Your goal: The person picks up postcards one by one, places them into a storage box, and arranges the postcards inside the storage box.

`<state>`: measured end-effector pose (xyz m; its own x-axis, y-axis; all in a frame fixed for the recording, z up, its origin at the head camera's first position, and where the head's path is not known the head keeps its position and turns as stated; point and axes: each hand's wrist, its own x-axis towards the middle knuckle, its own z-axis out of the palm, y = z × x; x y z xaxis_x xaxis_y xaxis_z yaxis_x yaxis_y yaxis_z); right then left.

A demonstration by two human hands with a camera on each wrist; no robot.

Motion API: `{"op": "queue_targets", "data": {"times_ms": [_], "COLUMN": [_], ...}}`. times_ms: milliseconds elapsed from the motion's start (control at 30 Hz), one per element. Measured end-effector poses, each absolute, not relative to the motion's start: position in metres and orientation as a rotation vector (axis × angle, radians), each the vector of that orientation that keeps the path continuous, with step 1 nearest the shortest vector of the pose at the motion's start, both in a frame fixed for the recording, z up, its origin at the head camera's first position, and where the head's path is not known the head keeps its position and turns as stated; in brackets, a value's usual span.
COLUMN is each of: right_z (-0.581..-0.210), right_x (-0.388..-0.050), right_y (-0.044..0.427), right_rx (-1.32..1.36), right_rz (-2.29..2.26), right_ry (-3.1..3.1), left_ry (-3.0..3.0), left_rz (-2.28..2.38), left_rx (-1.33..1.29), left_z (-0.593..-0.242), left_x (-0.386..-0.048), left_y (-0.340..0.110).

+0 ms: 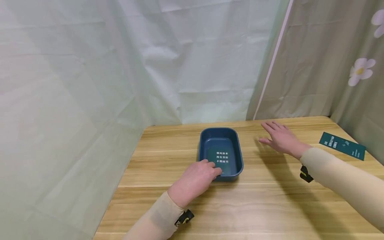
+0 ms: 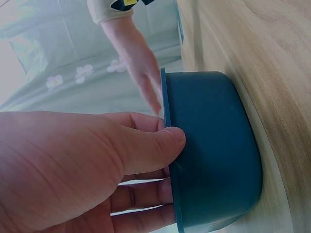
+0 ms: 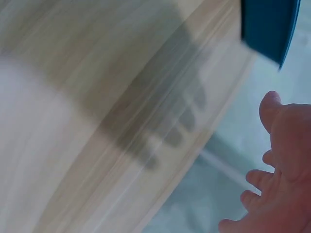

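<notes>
A dark blue rectangular plastic box stands on the wooden table. My left hand pinches the near left part of its rim. In the left wrist view the thumb lies against the outer wall, with the other fingers on the inner side. A dark green card with white printed characters lies inside the box. To the right of the box, my right hand hovers above the table with spread fingers and holds nothing. A second dark green printed card lies on the table farther right.
The table has a light wood grain. Pale curtains hang behind its back edge and at the left, and a curtain with white flowers hangs at the right. The right hand casts a shadow on the tabletop.
</notes>
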<state>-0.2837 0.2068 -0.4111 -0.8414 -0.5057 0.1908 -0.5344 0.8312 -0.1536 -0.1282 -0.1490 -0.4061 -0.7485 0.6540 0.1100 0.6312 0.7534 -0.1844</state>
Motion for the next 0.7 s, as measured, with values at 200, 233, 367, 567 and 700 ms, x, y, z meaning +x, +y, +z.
{"op": "queue_targets", "data": {"times_ms": [200,233,367,567,700], "right_z": [-0.405,-0.403,-0.398,-0.397,-0.403], "right_x": [-0.282,-0.282,-0.279,-0.280,-0.283], "right_y": [0.245,0.250,0.270,0.297,0.320], "right_rx": [0.641,0.608,0.503,0.429,0.383], "right_rz": [0.319,0.320,0.304,0.296,0.318], "right_ry": [-3.028,-3.050,-3.111,-3.178,-3.216], "left_ry": [-2.795,-2.793,-2.786,-2.785,-2.794], "left_rz": [0.191,0.189,0.189,0.195,0.196], "left_rx": [-1.034,-1.035,-1.035,-1.039,-1.036], "left_z": [-0.406,-0.406,-0.406,-0.405,-0.404], "left_x": [-0.128,-0.128,-0.127,-0.127,-0.126], "left_y": [-0.152,-0.152,-0.154,-0.155,-0.155]}}
